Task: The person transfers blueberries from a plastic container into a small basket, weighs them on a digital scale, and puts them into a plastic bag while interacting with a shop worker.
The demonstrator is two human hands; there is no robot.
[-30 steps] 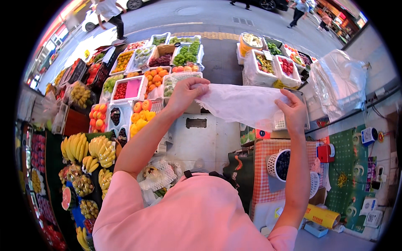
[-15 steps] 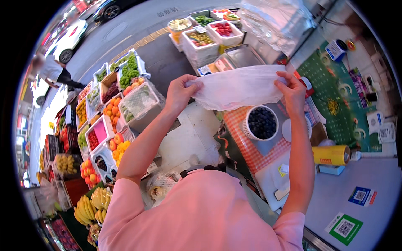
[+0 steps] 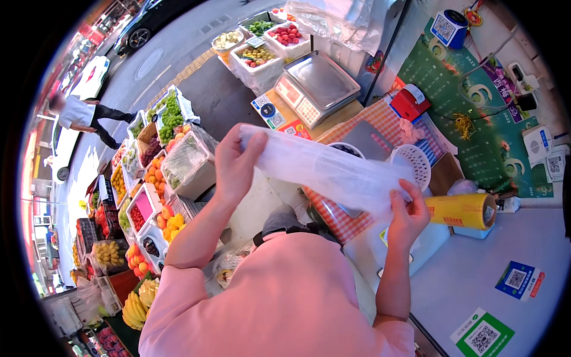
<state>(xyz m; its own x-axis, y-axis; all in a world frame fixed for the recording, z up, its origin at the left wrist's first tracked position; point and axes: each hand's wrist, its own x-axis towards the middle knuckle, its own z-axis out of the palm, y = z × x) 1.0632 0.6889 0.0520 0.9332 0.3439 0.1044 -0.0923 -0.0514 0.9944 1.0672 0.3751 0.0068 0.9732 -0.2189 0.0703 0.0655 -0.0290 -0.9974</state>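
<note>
A thin, translucent white plastic bag (image 3: 321, 166) is stretched between my two hands above the checkered table. My left hand (image 3: 234, 166) pinches its upper left end between thumb and fingers. At its lower right end, my right hand (image 3: 406, 215) grips the bag's edge. Behind the bag, a white basket of dark round fruit (image 3: 345, 147) is mostly hidden; only its far part shows. A white perforated basket (image 3: 414, 165) lies tilted just beyond my right hand.
A weighing scale (image 3: 324, 83) stands at the table's far end, near a red box (image 3: 409, 102). To the right, a yellow roll (image 3: 458, 212) lies on the grey counter (image 3: 434, 279). Fruit crates (image 3: 190, 160) line the left; a person (image 3: 89, 116) walks beyond them.
The bag has come lower and nearer, now slanting down to the right and covering most of the fruit basket. My right hand dropped. The view shifted, revealing the scale; the walking person's legs have spread.
</note>
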